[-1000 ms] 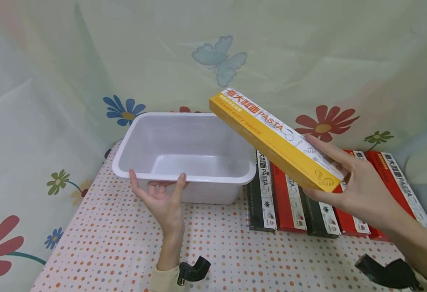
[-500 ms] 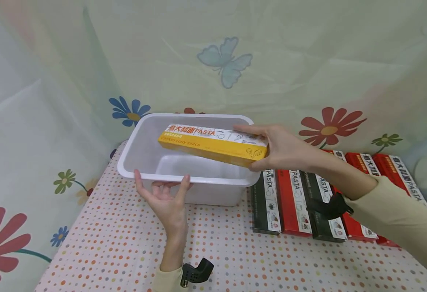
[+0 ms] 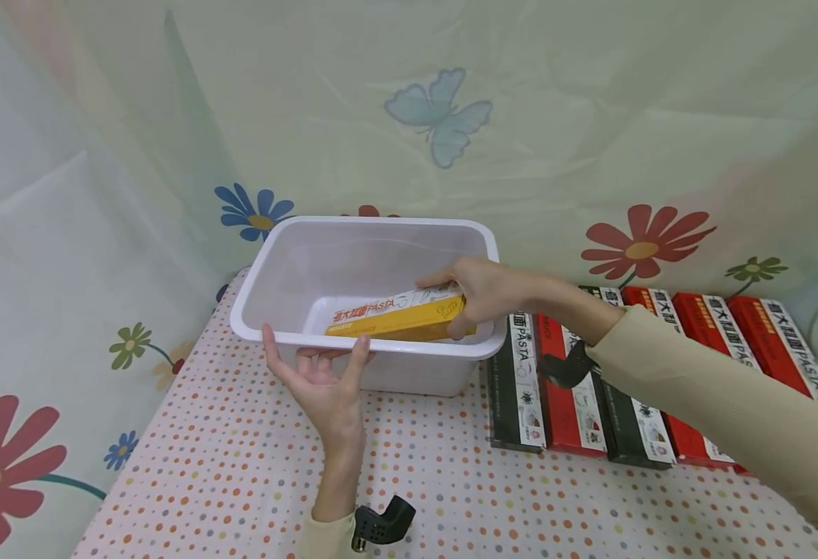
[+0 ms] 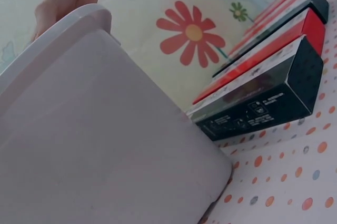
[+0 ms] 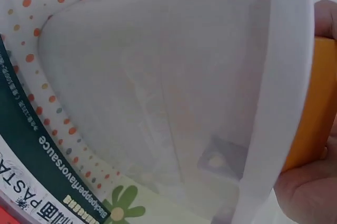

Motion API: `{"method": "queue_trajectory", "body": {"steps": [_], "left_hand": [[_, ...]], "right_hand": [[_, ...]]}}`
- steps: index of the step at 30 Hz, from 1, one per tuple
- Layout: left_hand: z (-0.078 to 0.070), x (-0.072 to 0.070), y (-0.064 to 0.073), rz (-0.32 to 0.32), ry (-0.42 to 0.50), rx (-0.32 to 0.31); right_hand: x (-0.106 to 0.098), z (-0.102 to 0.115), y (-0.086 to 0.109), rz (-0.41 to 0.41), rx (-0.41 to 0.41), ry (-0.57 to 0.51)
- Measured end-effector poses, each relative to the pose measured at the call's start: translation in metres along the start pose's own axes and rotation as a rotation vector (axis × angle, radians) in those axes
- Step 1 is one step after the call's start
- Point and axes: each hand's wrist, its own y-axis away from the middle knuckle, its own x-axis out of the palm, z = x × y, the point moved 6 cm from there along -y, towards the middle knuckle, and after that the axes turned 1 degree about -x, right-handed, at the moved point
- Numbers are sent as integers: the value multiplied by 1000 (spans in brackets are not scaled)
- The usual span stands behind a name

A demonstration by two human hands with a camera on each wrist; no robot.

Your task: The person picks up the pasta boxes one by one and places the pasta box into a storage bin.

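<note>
In the head view, my right hand (image 3: 482, 291) grips the near right end of a yellow-and-white pasta box (image 3: 409, 314) printed "Chicken curry sauce". The pasta box lies low inside a white plastic tub (image 3: 374, 241), tilted, its left end partly behind the front rim. My left hand (image 3: 325, 388) holds the tub's front rim, with fingertips at the rim and other fingers tucked beneath it. The right wrist view shows the yellow box end (image 5: 316, 103) between thumb and fingers, beyond the tub's rim (image 5: 287, 76). The left wrist view sees mostly the tub's outer wall (image 4: 116, 129).
Right of the tub, several black and red pasta boxes lie side by side; the nearest is a black box (image 3: 517, 396) beside a red one (image 3: 570, 396). A dotted cloth (image 3: 241, 466) covers the table. A flowered curtain (image 3: 556, 116) hangs behind.
My right hand has carried the yellow pasta box leftward from above the other boxes, then down into the tub. The left hand has stayed at the front rim.
</note>
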Motion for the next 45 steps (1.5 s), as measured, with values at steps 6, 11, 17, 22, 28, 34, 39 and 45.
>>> {"method": "queue_trajectory", "body": {"steps": [6, 11, 17, 22, 28, 34, 39, 45], "left_hand": [[-1, -3, 1, -7, 14, 2], [-1, -4, 0, -6, 9, 17], [-2, -6, -3, -6, 8, 24], [-3, -6, -3, 8, 9, 23], [-2, -6, -3, 11, 3, 24], [-2, -6, -3, 5, 0, 23], [-3, -6, -3, -4, -10, 16], [-1, -6, -2, -6, -9, -5]], "right_hand": [[7, 2, -14, 49, 11, 2], [10, 4, -19, 63, 31, -8], [13, 3, -22, 79, 16, -14], [14, -1, -23, 86, -8, -6], [13, -4, -23, 107, -27, -22], [13, -4, -26, 127, -46, -4], [11, -4, -25, 137, -42, 12], [12, -5, -24, 154, -41, 66]]}}
